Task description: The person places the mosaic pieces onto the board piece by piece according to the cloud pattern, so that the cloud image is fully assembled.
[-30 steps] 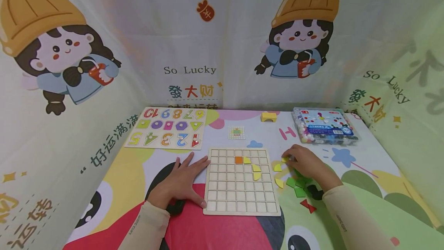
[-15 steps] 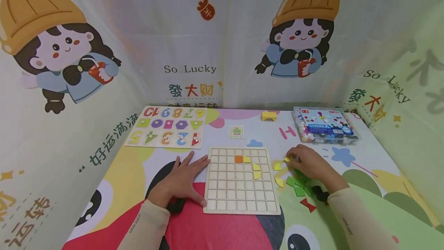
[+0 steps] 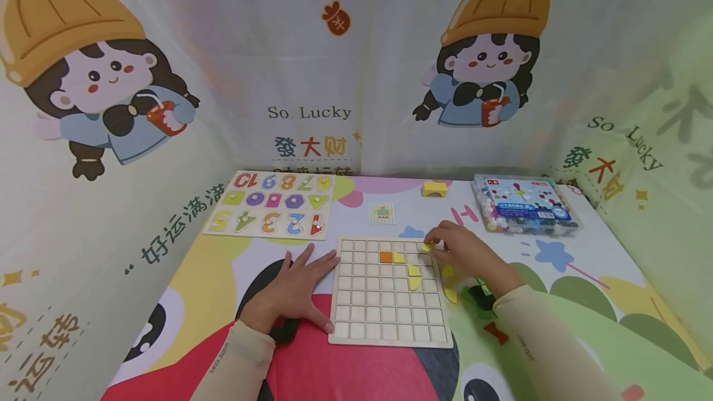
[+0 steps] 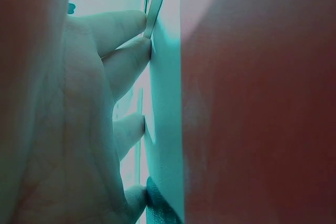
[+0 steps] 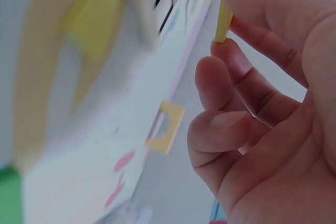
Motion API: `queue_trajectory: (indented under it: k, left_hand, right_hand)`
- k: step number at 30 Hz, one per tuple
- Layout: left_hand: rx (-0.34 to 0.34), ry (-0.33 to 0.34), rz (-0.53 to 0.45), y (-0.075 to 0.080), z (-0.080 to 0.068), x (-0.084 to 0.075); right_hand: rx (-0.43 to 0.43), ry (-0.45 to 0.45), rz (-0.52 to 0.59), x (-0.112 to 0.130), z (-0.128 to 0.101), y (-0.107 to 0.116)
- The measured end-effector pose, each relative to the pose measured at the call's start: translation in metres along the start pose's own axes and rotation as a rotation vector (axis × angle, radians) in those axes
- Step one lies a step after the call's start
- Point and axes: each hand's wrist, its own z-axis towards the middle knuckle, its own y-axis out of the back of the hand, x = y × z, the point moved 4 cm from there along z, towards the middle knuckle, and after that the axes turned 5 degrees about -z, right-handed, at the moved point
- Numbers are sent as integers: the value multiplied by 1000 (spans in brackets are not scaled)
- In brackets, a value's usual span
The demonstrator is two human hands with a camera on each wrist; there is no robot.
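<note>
Yellow flat wooden piece [image 3: 427,246] pinched by right hand [image 3: 465,254].

yellow piece [image 3: 427,246]: small, flat, thin, pinched at the fingertips of the right hand [image 3: 465,255], over the top right corner of the grid board | grid board [image 3: 390,320]: pale wood, square cells, flat on the table; orange square [image 3: 385,257] and yellow curved pieces [image 3: 413,276] set in upper cells; left hand [image 3: 289,293] flat against its left edge

Pale matt wooden grid board [image 3: 390,302]
</note>
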Motion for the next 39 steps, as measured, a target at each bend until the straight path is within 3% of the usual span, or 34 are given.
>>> queue_trajectory:
  k: [16, 25, 39]
  left_hand:
    - [-2, 4, -1, 0, -2, 0]
    - [-6, -1, 2, -1, 1, -2]
    - [-13, -4, -1, 0, 0, -1]
  right_hand:
    - [73, 184, -124, 78, 46, -29]
    - [77, 212, -157, 89, 56, -39]
    - [128, 147, -153, 95, 65, -49]
